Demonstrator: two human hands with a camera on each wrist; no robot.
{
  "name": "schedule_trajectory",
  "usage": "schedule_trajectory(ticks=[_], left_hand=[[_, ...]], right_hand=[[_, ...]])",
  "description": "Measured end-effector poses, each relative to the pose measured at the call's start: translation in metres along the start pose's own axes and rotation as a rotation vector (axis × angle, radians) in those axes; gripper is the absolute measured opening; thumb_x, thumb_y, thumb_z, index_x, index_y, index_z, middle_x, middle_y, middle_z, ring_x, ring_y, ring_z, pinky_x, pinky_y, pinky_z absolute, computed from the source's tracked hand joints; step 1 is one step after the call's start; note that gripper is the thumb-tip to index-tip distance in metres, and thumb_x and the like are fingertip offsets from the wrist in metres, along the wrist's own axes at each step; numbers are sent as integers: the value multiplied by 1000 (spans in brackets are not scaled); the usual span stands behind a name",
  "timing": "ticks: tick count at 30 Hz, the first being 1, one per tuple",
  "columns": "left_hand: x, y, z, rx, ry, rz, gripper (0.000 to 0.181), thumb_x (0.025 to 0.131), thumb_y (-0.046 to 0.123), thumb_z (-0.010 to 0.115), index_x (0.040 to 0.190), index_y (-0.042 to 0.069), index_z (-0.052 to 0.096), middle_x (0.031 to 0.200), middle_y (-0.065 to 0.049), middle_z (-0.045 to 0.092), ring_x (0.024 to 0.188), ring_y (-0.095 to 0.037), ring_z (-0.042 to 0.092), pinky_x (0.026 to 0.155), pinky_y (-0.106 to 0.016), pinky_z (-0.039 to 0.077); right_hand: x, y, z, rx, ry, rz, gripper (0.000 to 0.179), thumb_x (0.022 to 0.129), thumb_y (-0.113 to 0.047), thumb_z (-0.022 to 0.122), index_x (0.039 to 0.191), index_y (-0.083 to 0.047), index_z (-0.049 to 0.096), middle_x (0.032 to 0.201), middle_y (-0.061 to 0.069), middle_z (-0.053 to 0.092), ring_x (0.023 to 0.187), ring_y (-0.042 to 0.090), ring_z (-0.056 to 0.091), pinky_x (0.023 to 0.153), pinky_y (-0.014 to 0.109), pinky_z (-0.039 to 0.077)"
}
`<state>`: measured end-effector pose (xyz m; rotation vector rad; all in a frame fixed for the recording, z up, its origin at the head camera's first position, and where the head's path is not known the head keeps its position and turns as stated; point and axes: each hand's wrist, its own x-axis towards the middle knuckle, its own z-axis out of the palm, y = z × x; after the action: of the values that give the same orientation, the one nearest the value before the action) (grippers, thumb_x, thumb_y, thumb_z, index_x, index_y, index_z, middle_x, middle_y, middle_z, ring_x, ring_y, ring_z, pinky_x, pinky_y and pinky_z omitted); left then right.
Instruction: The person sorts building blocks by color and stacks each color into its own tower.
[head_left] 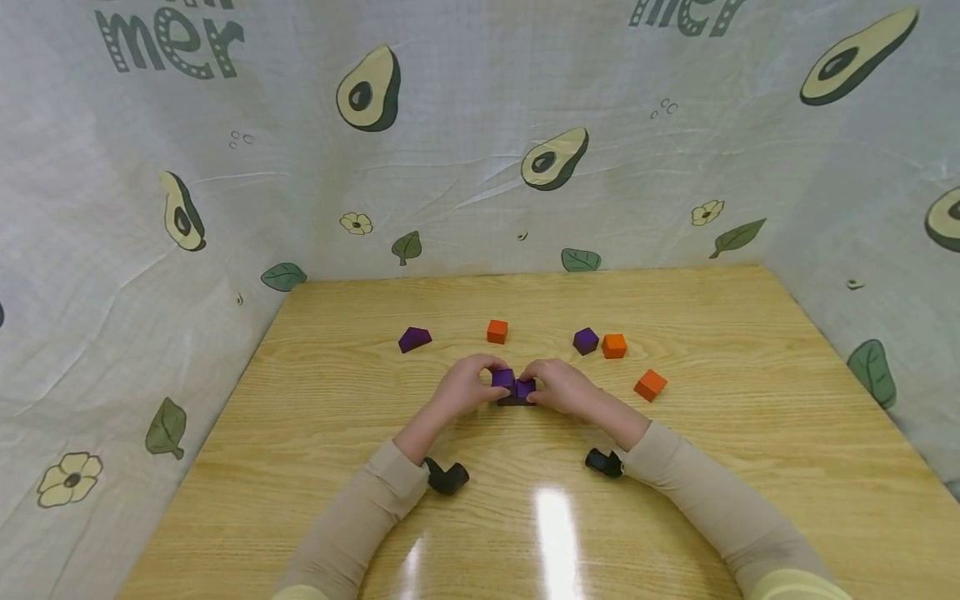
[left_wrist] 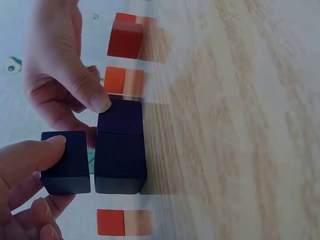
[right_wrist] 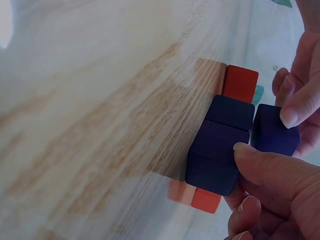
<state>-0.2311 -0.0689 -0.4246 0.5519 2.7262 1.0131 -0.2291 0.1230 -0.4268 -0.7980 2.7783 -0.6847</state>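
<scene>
Two dark purple cubes stand side by side on the table, the left one (left_wrist: 120, 162) and the right one (right_wrist: 215, 157). My left hand (head_left: 463, 385) pinches another purple cube (left_wrist: 65, 162) between thumb and fingers, just above the left cube, with a narrow gap showing in the left wrist view. My right hand (head_left: 561, 388) grips the right cube, its thumb on the front upper edge and its fingers behind. The cubes partly hide the fingertips of both hands.
Farther back lie a purple angular block (head_left: 415, 339), an orange cube (head_left: 497, 332), a purple block (head_left: 586, 341) and a second orange cube (head_left: 614, 346). Another orange cube (head_left: 650, 385) is right of my right hand. A printed cloth (head_left: 465, 208) borders the wooden table (head_left: 337, 383).
</scene>
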Motion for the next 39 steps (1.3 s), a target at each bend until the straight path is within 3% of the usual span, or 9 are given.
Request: schedule_trajectory(ticks=[19,27,35,39], left_hand=[[-1,-1,7,66,23,24,37,80,21,72,114,13,63,107,-6,62,98,-22,58,82,-35,46],[-4,-3,12,56,13,-49,57,78,16,73,130,8,51,119,-11,59,102,-23,56,86,-38,46],[-5,-8,19,-8,30,-112,45,82,10,68,124,0,55,118,-14,60,103,-21,56,89,-36,44],[-4,-8,19,-8,22,-114,41,82,11,68,120,0,58,113,-13,63,102,-22,58,88,-36,45]], right_hand=[[1,0,0,-17,3,-7,28,80,-9,70,106,-1,65,105,12,65,98,25,60,83,36,48],[1,0,0,-19,2,-7,29,80,-9,70,107,0,65,107,14,64,99,26,60,84,38,48],[1,0,0,-12,6,-7,29,80,-9,70,108,0,64,108,14,64,100,26,60,85,38,48],[1,0,1,-13,8,-7,29,80,-9,70,108,0,65,107,14,64,100,26,60,85,38,48]])
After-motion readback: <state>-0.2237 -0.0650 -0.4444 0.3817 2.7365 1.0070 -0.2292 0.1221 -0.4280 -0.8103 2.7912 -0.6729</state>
